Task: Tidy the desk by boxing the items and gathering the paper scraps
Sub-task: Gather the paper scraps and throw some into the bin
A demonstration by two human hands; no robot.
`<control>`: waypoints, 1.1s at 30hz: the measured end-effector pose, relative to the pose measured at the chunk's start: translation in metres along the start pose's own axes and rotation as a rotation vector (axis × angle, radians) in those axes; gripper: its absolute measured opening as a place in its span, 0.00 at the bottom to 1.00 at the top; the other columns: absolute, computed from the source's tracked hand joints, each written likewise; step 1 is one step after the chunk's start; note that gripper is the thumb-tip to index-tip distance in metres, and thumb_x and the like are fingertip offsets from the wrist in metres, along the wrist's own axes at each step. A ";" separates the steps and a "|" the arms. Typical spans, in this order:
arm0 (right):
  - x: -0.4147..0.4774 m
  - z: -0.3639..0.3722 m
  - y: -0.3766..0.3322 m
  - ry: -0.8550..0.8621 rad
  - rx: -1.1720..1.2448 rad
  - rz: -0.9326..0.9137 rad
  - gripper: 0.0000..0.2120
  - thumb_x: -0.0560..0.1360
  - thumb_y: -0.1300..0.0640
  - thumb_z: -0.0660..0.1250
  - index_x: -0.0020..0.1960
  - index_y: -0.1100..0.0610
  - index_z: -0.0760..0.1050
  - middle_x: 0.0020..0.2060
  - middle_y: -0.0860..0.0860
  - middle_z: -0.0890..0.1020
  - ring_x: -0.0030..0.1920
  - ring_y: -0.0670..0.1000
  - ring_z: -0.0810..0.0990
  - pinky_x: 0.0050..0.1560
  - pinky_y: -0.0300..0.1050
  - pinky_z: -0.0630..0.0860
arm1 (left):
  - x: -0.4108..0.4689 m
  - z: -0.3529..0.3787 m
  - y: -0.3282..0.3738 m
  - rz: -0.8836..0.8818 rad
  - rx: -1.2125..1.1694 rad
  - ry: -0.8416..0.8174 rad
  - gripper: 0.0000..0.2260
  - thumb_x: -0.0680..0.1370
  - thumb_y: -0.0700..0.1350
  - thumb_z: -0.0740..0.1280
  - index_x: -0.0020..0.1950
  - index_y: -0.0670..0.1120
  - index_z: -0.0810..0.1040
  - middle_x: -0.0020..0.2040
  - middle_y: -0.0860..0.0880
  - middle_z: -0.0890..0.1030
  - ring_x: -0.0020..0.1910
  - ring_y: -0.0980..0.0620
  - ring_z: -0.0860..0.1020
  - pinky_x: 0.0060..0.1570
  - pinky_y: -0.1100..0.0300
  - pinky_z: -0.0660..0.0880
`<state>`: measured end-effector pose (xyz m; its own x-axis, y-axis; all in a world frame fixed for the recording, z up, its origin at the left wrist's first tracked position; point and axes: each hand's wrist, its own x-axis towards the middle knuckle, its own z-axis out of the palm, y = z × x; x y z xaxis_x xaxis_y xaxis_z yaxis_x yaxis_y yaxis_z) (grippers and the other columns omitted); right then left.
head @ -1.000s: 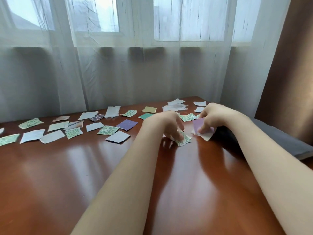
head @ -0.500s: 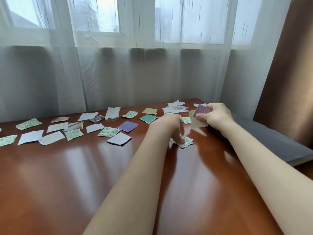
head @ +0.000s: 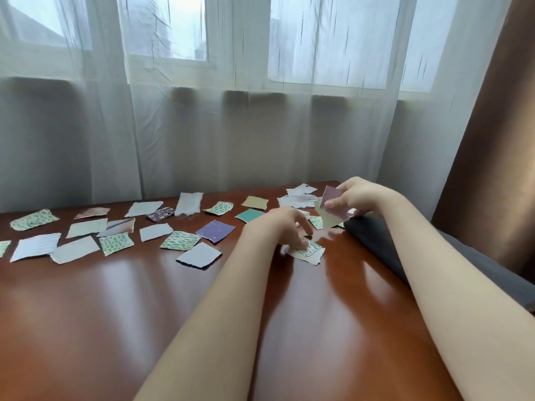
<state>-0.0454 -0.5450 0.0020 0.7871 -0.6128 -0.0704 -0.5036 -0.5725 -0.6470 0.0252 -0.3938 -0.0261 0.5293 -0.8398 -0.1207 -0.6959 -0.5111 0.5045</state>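
Several torn paper scraps lie in a band across the far half of the brown wooden desk [head: 115, 314]. My right hand [head: 357, 195] is raised above the desk's far right and pinches a small stack of scraps [head: 333, 209], a mauve piece on top and a pale one below. My left hand [head: 285, 227] reaches down with curled fingers onto a green-patterned scrap [head: 311, 251] lying on the desk. A purple scrap [head: 215, 230], a teal scrap [head: 249, 215] and a white scrap [head: 199, 255] lie just left of my left hand.
A sheer white curtain [head: 202, 140] hangs along the desk's far edge, below a window. A brown curtain [head: 498, 140] hangs at the right. A dark grey cushion [head: 376, 241] lies off the desk's right edge. More white scraps [head: 298, 198] sit at the far right corner.
My right hand lifted its stack of scraps off the desk and up to the far right. My left hand stayed on the green-patterned scrap.
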 end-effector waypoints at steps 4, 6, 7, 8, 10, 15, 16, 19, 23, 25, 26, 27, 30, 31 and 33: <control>0.023 0.004 -0.007 -0.167 -0.190 0.004 0.08 0.75 0.59 0.68 0.51 0.61 0.77 0.47 0.56 0.77 0.51 0.54 0.74 0.56 0.51 0.73 | 0.012 -0.012 -0.001 -0.041 -0.024 -0.137 0.14 0.77 0.42 0.67 0.61 0.52 0.77 0.53 0.40 0.73 0.54 0.46 0.75 0.54 0.57 0.74; 0.028 0.011 -0.008 -0.217 -0.307 -0.003 0.12 0.75 0.59 0.68 0.56 0.63 0.76 0.48 0.55 0.76 0.50 0.53 0.73 0.55 0.49 0.73 | 0.012 -0.022 -0.001 -0.056 -0.057 -0.204 0.13 0.79 0.42 0.63 0.62 0.54 0.77 0.53 0.46 0.71 0.56 0.49 0.73 0.54 0.60 0.74; 0.029 0.015 -0.008 -0.233 -0.373 -0.006 0.12 0.75 0.59 0.68 0.57 0.63 0.75 0.48 0.54 0.75 0.49 0.53 0.73 0.55 0.48 0.72 | 0.012 -0.025 -0.001 -0.059 -0.050 -0.242 0.13 0.79 0.43 0.64 0.62 0.55 0.76 0.57 0.46 0.71 0.61 0.49 0.73 0.56 0.60 0.74; 0.029 0.016 -0.008 -0.236 -0.424 -0.013 0.12 0.75 0.59 0.68 0.57 0.63 0.75 0.47 0.54 0.75 0.49 0.52 0.73 0.55 0.48 0.72 | 0.012 -0.028 0.000 -0.063 -0.029 -0.281 0.14 0.78 0.44 0.66 0.62 0.58 0.75 0.62 0.46 0.70 0.65 0.48 0.71 0.58 0.59 0.74; 0.029 0.016 -0.008 -0.238 -0.489 -0.028 0.09 0.73 0.59 0.70 0.51 0.61 0.75 0.42 0.53 0.77 0.48 0.53 0.74 0.58 0.49 0.72 | 0.013 -0.029 0.004 -0.081 0.098 -0.349 0.21 0.72 0.49 0.73 0.62 0.62 0.71 0.67 0.48 0.67 0.64 0.47 0.73 0.63 0.54 0.72; 0.028 0.019 -0.007 -0.238 -0.504 -0.072 0.07 0.69 0.62 0.73 0.41 0.58 0.75 0.33 0.51 0.78 0.44 0.55 0.77 0.58 0.52 0.75 | 0.014 -0.020 0.020 -0.074 0.440 -0.353 0.35 0.69 0.54 0.75 0.70 0.58 0.61 0.62 0.46 0.76 0.43 0.49 0.78 0.55 0.59 0.74; 0.027 0.019 -0.007 -0.228 -0.497 -0.076 0.08 0.69 0.62 0.74 0.42 0.57 0.74 0.35 0.51 0.78 0.45 0.54 0.77 0.57 0.50 0.74 | 0.012 -0.020 0.022 -0.058 0.449 -0.334 0.31 0.69 0.54 0.75 0.68 0.57 0.63 0.61 0.49 0.76 0.43 0.50 0.76 0.52 0.60 0.73; 0.024 0.021 -0.008 -0.166 -0.495 -0.097 0.14 0.69 0.62 0.74 0.51 0.58 0.74 0.45 0.51 0.76 0.48 0.52 0.74 0.54 0.46 0.72 | 0.007 -0.021 0.025 -0.051 0.507 -0.266 0.27 0.69 0.56 0.74 0.64 0.56 0.68 0.60 0.56 0.73 0.46 0.51 0.73 0.54 0.60 0.72; 0.026 0.021 -0.009 -0.189 -0.514 -0.081 0.11 0.70 0.60 0.73 0.51 0.59 0.75 0.44 0.52 0.77 0.48 0.53 0.75 0.52 0.46 0.73 | 0.007 -0.020 0.025 -0.114 0.557 -0.255 0.33 0.65 0.60 0.75 0.66 0.50 0.71 0.64 0.49 0.74 0.59 0.46 0.75 0.62 0.53 0.73; 0.026 0.018 -0.008 -0.207 -0.496 -0.072 0.06 0.74 0.59 0.69 0.48 0.59 0.74 0.42 0.53 0.77 0.46 0.54 0.75 0.46 0.45 0.74 | 0.009 -0.020 0.025 -0.109 0.575 -0.258 0.32 0.65 0.60 0.75 0.63 0.49 0.73 0.61 0.50 0.76 0.59 0.46 0.75 0.61 0.53 0.73; 0.026 0.016 -0.008 -0.194 -0.468 -0.070 0.04 0.75 0.58 0.68 0.47 0.58 0.74 0.41 0.53 0.76 0.44 0.53 0.74 0.41 0.43 0.73 | 0.009 -0.020 0.026 -0.098 0.582 -0.252 0.31 0.65 0.60 0.75 0.63 0.49 0.72 0.60 0.50 0.76 0.59 0.46 0.75 0.61 0.54 0.73; 0.025 0.013 -0.008 -0.182 -0.424 -0.066 0.04 0.76 0.58 0.66 0.44 0.58 0.74 0.39 0.52 0.76 0.42 0.53 0.74 0.37 0.41 0.71 | 0.008 -0.020 0.027 -0.086 0.582 -0.245 0.31 0.66 0.59 0.75 0.65 0.49 0.71 0.59 0.51 0.74 0.58 0.46 0.75 0.60 0.56 0.73; 0.026 0.002 -0.004 -0.150 -0.267 -0.049 0.10 0.79 0.60 0.62 0.38 0.55 0.71 0.36 0.50 0.76 0.39 0.50 0.74 0.41 0.43 0.71 | 0.009 -0.020 0.029 -0.046 0.554 -0.248 0.31 0.68 0.55 0.75 0.67 0.49 0.69 0.59 0.49 0.74 0.49 0.46 0.75 0.58 0.56 0.75; 0.026 -0.001 -0.002 -0.127 -0.235 -0.034 0.11 0.79 0.59 0.62 0.38 0.54 0.71 0.36 0.50 0.75 0.39 0.50 0.74 0.42 0.44 0.70 | 0.010 -0.019 0.028 -0.044 0.534 -0.262 0.31 0.68 0.55 0.75 0.67 0.48 0.70 0.59 0.48 0.74 0.46 0.46 0.74 0.59 0.55 0.75; 0.028 -0.007 0.005 -0.083 -0.188 -0.001 0.10 0.79 0.58 0.62 0.38 0.54 0.71 0.38 0.51 0.75 0.42 0.52 0.74 0.40 0.43 0.69 | 0.012 -0.018 0.023 -0.044 0.456 -0.309 0.28 0.70 0.52 0.75 0.66 0.46 0.71 0.59 0.47 0.76 0.45 0.47 0.75 0.58 0.53 0.77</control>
<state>-0.0286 -0.5688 0.0020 0.8105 -0.5695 -0.1368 -0.5541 -0.6699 -0.4943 0.0243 -0.4127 -0.0001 0.4432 -0.7956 -0.4130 -0.8524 -0.5166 0.0805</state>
